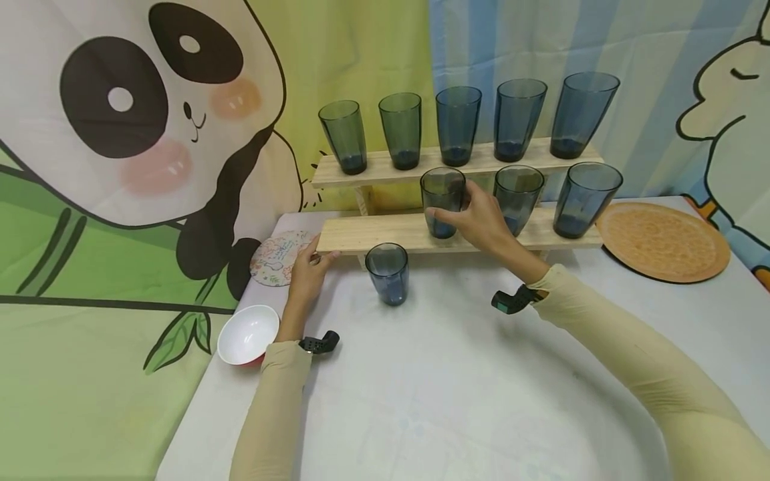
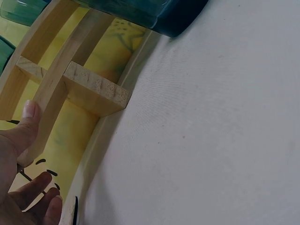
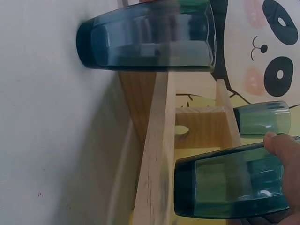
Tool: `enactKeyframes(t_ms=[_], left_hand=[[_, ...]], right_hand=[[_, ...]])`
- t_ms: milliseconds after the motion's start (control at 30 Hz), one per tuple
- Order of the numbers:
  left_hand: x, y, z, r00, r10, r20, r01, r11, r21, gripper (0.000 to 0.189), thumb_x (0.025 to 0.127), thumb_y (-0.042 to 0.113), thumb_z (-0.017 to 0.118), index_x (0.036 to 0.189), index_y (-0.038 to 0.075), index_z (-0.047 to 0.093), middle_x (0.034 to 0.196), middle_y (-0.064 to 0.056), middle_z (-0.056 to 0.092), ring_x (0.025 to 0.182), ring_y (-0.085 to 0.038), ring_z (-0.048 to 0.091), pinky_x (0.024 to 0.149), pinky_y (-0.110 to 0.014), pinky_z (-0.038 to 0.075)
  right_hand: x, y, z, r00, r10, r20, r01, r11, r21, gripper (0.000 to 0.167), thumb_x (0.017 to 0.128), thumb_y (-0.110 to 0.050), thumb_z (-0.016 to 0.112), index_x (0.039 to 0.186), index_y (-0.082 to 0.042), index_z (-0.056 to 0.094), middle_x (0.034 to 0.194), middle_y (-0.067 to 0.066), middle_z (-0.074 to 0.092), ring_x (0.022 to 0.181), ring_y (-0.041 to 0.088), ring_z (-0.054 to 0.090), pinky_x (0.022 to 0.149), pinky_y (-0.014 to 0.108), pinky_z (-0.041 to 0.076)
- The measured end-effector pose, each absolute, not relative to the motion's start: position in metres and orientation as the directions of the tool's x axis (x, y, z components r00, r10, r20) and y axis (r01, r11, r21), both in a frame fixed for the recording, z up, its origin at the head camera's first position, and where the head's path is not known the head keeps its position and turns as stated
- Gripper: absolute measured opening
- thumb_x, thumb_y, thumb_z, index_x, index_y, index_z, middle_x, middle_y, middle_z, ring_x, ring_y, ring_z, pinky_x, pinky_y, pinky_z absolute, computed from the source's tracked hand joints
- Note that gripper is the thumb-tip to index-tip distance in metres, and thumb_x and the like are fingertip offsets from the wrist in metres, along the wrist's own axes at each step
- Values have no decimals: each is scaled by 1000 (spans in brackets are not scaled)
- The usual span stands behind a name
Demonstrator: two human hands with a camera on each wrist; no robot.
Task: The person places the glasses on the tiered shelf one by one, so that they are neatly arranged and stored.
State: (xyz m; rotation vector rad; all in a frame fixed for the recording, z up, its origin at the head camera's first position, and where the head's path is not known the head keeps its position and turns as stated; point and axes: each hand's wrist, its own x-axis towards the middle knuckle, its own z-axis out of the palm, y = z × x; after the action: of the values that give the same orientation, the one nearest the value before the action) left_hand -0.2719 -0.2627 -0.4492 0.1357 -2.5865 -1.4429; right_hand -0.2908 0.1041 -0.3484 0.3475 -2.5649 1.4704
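My right hand (image 1: 483, 219) grips a blue-tinted drinking glass (image 1: 442, 194) by its side, upright at the middle of the lower tier. In the right wrist view, the thumb lies along that glass (image 3: 229, 185), whose base is close to the board. My left hand (image 1: 308, 277) holds the left end of the two-tier wooden shelf (image 1: 361, 234); the left wrist view has its thumb on the board's front edge, the other fingers bent past the end. A second glass (image 1: 388, 275) stands on the white table in front of the shelf, between both hands.
Several matching glasses (image 1: 458, 127) line the upper tier. Two more glasses (image 1: 519, 194) stand at the lower tier's right. A white bowl (image 1: 248, 334) and a floral round mat (image 1: 279, 259) lie left, a brown round board (image 1: 668, 240) right. Printed curtains (image 1: 373, 40) hang behind.
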Motion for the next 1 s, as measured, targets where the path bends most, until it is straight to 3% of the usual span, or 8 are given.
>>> enactKeyframes(t_ms=[267, 567, 733, 867, 933, 1000], left_hand=[[-272, -262, -448, -981, -166, 99, -4, 529, 849, 78, 99, 49, 71, 165, 26, 38, 170, -13, 34, 149, -40, 44, 122, -53, 41], [-273, -263, -449, -981, -164, 105, 2, 530, 848, 80, 98, 50, 71, 165, 23, 38, 170, -13, 34, 149, -39, 44, 124, -52, 39], [-273, -263, -450, -981, -162, 110, 8, 531, 847, 79, 98, 49, 72, 165, 24, 38, 170, -12, 35, 148, -39, 46, 123, -52, 40], [-272, -264, -450, -980, -164, 111, 6, 538, 843, 78, 98, 50, 71, 165, 26, 38, 170, -12, 35, 148, -39, 46, 123, -52, 40], [-272, -264, -450, -980, -163, 112, 7, 539, 842, 78, 99, 49, 71, 165, 26, 38, 170, -12, 35, 148, -39, 46, 123, -52, 40], [-272, -264, -450, -980, -164, 110, 4, 541, 841, 78, 99, 50, 71, 165, 27, 38, 170, -12, 34, 148, -39, 46, 123, -52, 40]], right_hand=[[-298, 104, -353, -959, -128, 252, -281, 500, -819, 65, 90, -50, 83, 131, -8, 57, 103, 11, 63, 84, 27, 55, 71, 40, 45], [-299, 104, -357, -958, -120, 261, -285, 505, -815, 63, 88, -53, 83, 123, -7, 56, 93, 9, 54, 82, 27, 49, 68, 40, 40], [-298, 104, -358, -963, -123, 240, -269, 512, -816, 68, 89, -57, 81, 127, -8, 53, 94, 10, 50, 84, 28, 47, 69, 41, 38], [-295, 105, -356, -964, -137, 230, -267, 496, -826, 89, 88, -59, 81, 151, -8, 43, 115, 15, 55, 102, 32, 53, 81, 46, 45], [-290, 105, -351, -961, -138, 241, -277, 476, -834, 101, 88, -58, 81, 162, -9, 33, 140, 18, 53, 125, 33, 54, 99, 49, 49], [-281, 106, -344, -954, -127, 272, -300, 455, -839, 107, 89, -55, 82, 167, -9, 25, 160, 17, 43, 145, 34, 45, 117, 52, 44]])
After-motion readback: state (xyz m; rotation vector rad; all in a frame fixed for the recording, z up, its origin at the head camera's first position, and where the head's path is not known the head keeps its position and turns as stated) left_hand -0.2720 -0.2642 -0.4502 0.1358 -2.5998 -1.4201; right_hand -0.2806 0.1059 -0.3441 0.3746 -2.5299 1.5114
